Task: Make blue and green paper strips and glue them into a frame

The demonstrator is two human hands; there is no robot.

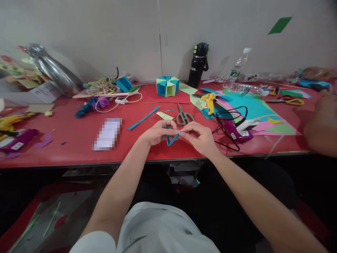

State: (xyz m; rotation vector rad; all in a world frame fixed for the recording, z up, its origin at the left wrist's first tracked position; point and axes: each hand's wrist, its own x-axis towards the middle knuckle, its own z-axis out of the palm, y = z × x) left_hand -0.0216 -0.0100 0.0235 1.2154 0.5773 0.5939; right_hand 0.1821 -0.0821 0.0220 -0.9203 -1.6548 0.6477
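Observation:
Both hands meet above the table's front edge around a narrow blue paper strip (172,140), bent into a V that hangs below the fingers. My left hand (162,133) is closed on the strip. The fingertips of my right hand (197,136) pinch its end close to the left fingers. Just behind the hands lie scissors (183,116) with grey-green handles and a pale green paper scrap (165,116). A second, straight blue paper strip (144,118) rests on the table to the left. Farther back stands a folded blue and green paper ring (167,86).
A yellow glue gun (210,102) and a purple power strip (238,131) with cables lie right. Behind are coloured sheets (252,105), a black bottle (198,65) and plastic bottles (238,66). A steel flask (52,66) leans left. Another person's arm (321,126) rests far right.

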